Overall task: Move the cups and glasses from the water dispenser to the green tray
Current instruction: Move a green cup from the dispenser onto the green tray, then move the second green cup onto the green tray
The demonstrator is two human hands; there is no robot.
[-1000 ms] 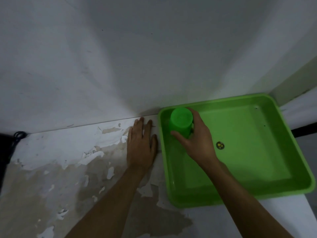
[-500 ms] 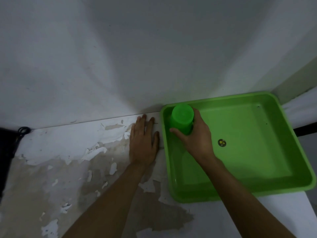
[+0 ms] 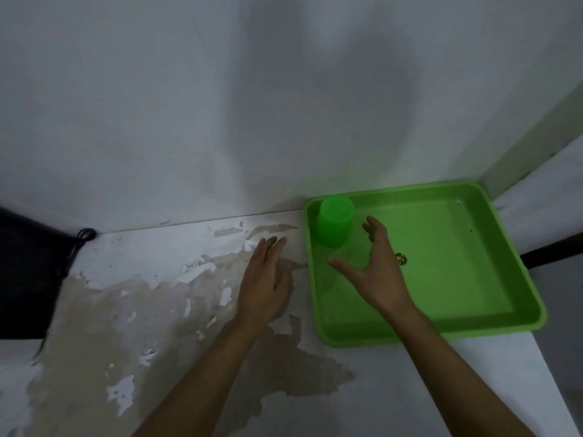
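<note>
neither hand holds anything. the right hand (image 3: 377, 272) is spread above the tray (image 3: 473, 323), fingers straight and splayed, thumb stuck out to the left, with a clear gap between it and the cup (image 3: 335, 221). the left hand (image 3: 266, 280) lies flat, palm down, on the counter (image 3: 157, 310) just left of the tray's left rim, fingers straight and together, pointing toward the wall (image 3: 220, 105); whether its edge touches the rim cannot be told.

the cup is green, the same shade as the tray, and stands upside down in the tray's far left corner, close to both the back and left walls. it is upright on its mouth, closed base on top.

the tray is a shallow green square with rounded corners, set on the counter against the wall. a small round sticker (image 3: 401, 258) sits on the tray floor near the middle, just right of the right hand's knuckles. a few dark specks dot the floor toward the far right corner.

the counter's white coating is peeling in patches, baring a tan layer under and left of the left forearm. a dark cord (image 3: 85, 234) is looped at the back left, beside a black shape (image 3: 25, 272) at the frame's left edge.
</note>
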